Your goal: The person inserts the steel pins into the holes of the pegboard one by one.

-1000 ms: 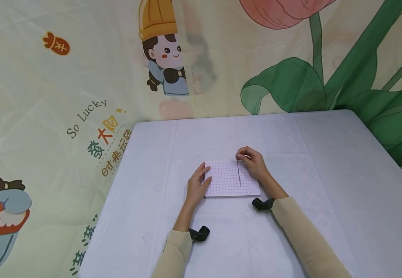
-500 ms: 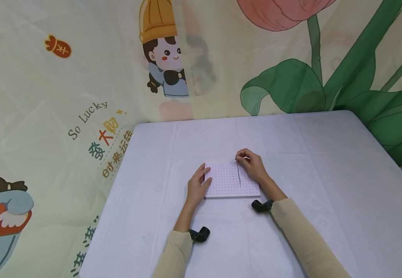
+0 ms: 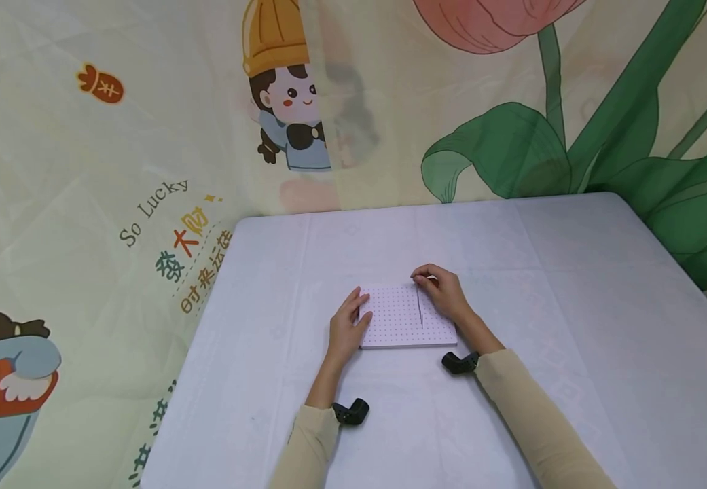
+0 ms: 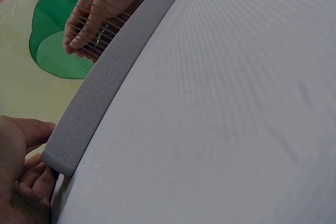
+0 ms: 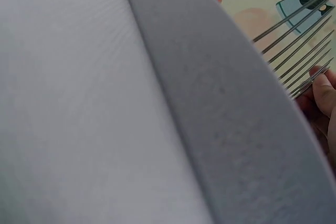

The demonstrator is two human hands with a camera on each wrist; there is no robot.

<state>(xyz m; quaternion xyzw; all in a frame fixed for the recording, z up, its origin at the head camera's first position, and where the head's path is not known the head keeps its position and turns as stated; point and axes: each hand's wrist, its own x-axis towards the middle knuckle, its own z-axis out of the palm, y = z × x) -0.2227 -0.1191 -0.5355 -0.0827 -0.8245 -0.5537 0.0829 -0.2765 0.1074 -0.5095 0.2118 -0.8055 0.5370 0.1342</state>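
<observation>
A white pegboard dotted with rows of small holes lies flat on the table. My left hand holds its left edge, the thumb near the front corner; the same hand shows at the board's corner in the left wrist view. Several thin metal rods stand upright in a line on the board's right half, seen almost end-on from the head. At the far end of that line my right hand pinches a slim rod between thumb and forefinger. Its lower tip is hidden from the head camera.
White cloth covers the table, whose far edge meets a printed curtain. Black wrist cameras sit on both forearms, close above the tabletop.
My right hand has shifted very slightly left and toward me at the far end of the rod line. The left hand stays on the board's edge.
</observation>
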